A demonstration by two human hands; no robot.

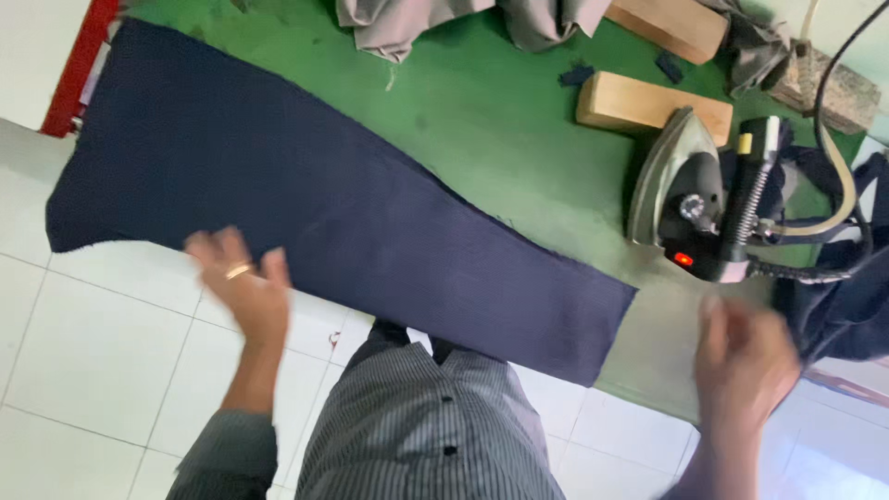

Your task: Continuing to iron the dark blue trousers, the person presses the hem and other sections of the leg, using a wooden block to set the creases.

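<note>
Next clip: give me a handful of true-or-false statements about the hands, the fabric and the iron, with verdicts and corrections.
1. The navy fabric lies spread out across the green table. True.
2. The right hand grips the iron. False: it is below the iron, apart from it, and blurred.
3. The left hand wears a ring and is at the fabric's near edge. True.
4. The iron lies flat on the fabric. False: it stands on end on the table, right of the fabric.
5. A wooden block lies just behind the iron. True.
6. The fabric is bright red. False: it is dark navy.
</note>
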